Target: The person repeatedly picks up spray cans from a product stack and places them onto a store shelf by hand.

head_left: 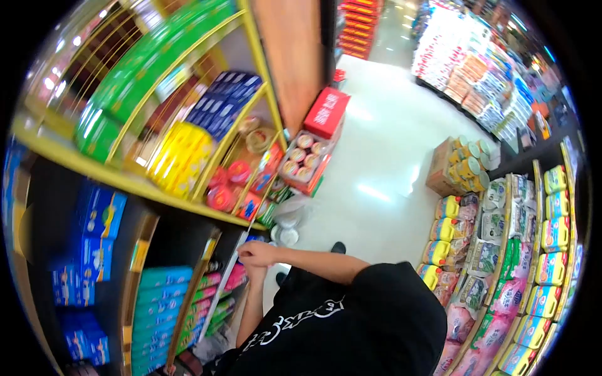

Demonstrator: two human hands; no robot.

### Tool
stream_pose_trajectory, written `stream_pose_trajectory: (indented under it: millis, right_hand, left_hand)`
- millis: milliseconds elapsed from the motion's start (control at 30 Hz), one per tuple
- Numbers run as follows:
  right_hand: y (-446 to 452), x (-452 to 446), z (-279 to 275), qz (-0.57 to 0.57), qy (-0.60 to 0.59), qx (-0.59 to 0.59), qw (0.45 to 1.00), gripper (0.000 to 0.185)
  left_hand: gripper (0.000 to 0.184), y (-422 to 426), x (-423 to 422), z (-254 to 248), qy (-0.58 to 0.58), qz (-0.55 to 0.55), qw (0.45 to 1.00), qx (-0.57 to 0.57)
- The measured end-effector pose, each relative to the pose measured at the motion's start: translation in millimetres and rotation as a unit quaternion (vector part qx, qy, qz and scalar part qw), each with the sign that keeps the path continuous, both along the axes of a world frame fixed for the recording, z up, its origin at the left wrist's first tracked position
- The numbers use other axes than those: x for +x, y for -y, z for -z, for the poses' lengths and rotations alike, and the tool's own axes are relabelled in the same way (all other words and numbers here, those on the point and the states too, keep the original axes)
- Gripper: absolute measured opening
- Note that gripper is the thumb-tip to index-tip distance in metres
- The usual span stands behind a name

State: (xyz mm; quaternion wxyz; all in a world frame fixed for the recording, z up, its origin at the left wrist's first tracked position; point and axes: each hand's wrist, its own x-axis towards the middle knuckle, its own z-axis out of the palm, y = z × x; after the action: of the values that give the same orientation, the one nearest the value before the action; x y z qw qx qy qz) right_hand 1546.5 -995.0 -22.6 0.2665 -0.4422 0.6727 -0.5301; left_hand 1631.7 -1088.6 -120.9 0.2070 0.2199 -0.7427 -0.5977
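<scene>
My right hand [254, 253] is closed, fingers curled, in front of the left-hand shelves. Just below it and partly covered by it, my left hand [255, 272] is also closed, and the two hands touch or nearly touch. A thin pale strip [221, 289] runs diagonally beside them along the shelf front; I cannot tell whether it is a shelf edge or a pole in my grip. Pink and green packs [207, 294] lie on the shelf by my hands. White round tubs in clear plastic [288, 229] stand on the floor just beyond.
At left, a yellow-edged rack [256, 59] holds yellow packs [182, 153] and dark blue packs [222, 100]. Teal packs [160, 301] fill a lower shelf. A red box [327, 113] and a case of tubs [305, 155] border the pale floor [376, 144]. At right stand a carton [441, 164] and jug-filled shelves [555, 232].
</scene>
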Motion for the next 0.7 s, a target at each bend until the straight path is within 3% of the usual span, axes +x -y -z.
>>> stream_pose_trajectory:
  millis: [67, 167, 300, 333, 367, 467, 533, 567, 700]
  right_hand:
    - [-71.8, -20.9, 10.5, 0.060, 0.023, 0.001, 0.998, 0.038]
    - [-154.1, -51.1, 19.7, 0.187, 0.000, 0.131, 0.974, 0.046]
    - [-231.3, -93.9, 12.6, 0.300, 0.018, 0.184, 0.936, 0.066]
    - [-245.7, -104.7, 8.0, 0.301, 0.036, 0.211, 0.929, 0.067]
    - [-259.5, -114.2, 4.4, 0.302, 0.056, 0.237, 0.922, 0.067]
    - [-297.1, -138.1, -28.9, 0.325, 0.114, 0.275, 0.898, 0.066]
    - [-319.7, -161.5, -46.1, 0.345, 0.146, 0.286, 0.882, 0.065]
    - [-325.1, -174.0, -16.7, 0.361, 0.093, 0.261, 0.891, 0.056]
    - [-380.7, -245.4, -45.9, 0.299, 0.130, 0.301, 0.896, 0.046]
  left_hand:
    - [0.045, -71.0, -31.1, -26.1, 0.021, 0.093, 0.993, -0.071]
    - [0.043, -158.1, -78.0, -58.9, 0.041, 0.235, 0.959, -0.153]
    - [0.044, -213.7, -128.1, -4.9, 0.092, 0.375, 0.909, -0.154]
    - [0.044, -232.5, -146.6, -26.9, 0.112, 0.409, 0.893, -0.150]
    - [0.041, -242.1, -155.7, -51.3, 0.163, 0.464, 0.826, -0.276]
    - [0.040, -288.5, -201.4, -100.7, 0.192, 0.582, 0.712, -0.342]
    - [0.039, -314.4, -233.8, -105.6, 0.191, 0.631, 0.667, -0.347]
    - [0.039, -327.0, -251.3, -105.5, 0.189, 0.651, 0.648, -0.348]
    - [0.038, -373.0, -327.6, -96.1, 0.179, 0.711, 0.586, -0.345]
